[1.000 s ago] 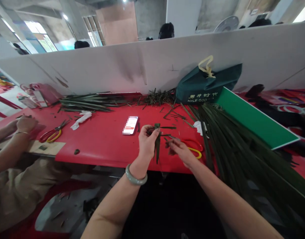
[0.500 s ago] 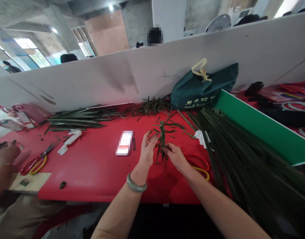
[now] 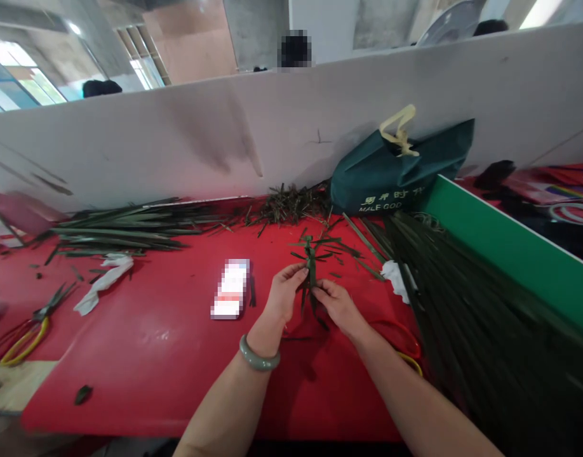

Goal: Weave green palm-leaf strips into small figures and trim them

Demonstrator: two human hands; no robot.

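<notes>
Red table (image 3: 153,381), hands (image 3: 281,296) inside edge (image 3: 129,428)

Daylight enters through windows (image 3: 9,54) far beyond the fingers (image 3: 296,275), to their left; a ceiling lamp (image 3: 74,28) glows nearby. Pale glare spots the desk (image 3: 160,368) left of them, and soft shadows lie below. Right of them, leaves (image 3: 482,330) look dim and blurred. Blocky pixels cover the bright phone (image 3: 231,289) beside them.

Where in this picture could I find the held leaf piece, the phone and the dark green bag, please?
Held leaf piece (image 3: 312,269): head view, on its long central strip.
Phone (image 3: 231,289): head view, on its bright screen.
Dark green bag (image 3: 391,173): head view, on the middle of its front.
</notes>
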